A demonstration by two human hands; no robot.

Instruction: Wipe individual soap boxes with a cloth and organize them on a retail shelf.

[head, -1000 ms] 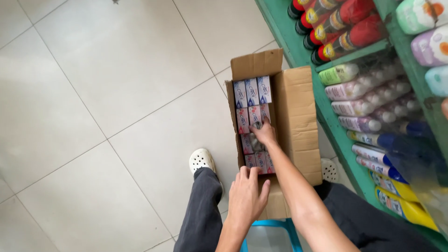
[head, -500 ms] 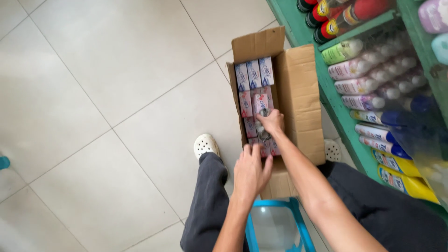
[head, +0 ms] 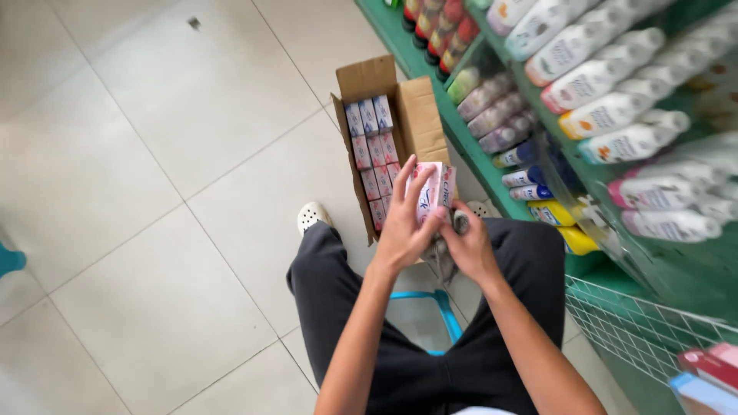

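**Inspector:** Report your hands and what they hold.

**Me:** My left hand [head: 403, 227] is closed around a pack of pink and white cartons [head: 432, 190], fingers spread up its near face and thumb on the side. My right hand [head: 467, 246] is at the pack's lower edge, fingers curled in against it and against some crumpled clear wrap [head: 444, 257] hanging below. Both are holding; neither is open. The pack sits above my lap, just in front of the cardboard box [head: 419, 115].

**Inspector:** The box and its contents?

**Me:** It stands on the tiled floor [head: 154, 154] with its flaps up, close against the foot of the green shelving [head: 461, 134]. Inside lie small cartons in rows [head: 373, 146]: blue and white at the far end, pink and white nearer me. The right-hand part of the box shows bare cardboard.

**Inspector:** The shelves?

**Me:** Upper tier, white bottles [head: 607, 84] lying on their sides, with pink, orange and red labels. Below them, pale purple and green bottles [head: 488, 104]; then blue ones [head: 523, 165]; lowest, yellow packs [head: 561, 223]. Red cans [head: 438, 27] stand at the far end. The print is too blurred to describe.

**Inspector:** Anything else nearby?

**Me:** A white wire basket [head: 638, 330] at my right with a red and a blue package at its corner, a blue stool [head: 442, 319] under me, and my white clog [head: 311, 215] beside the box.
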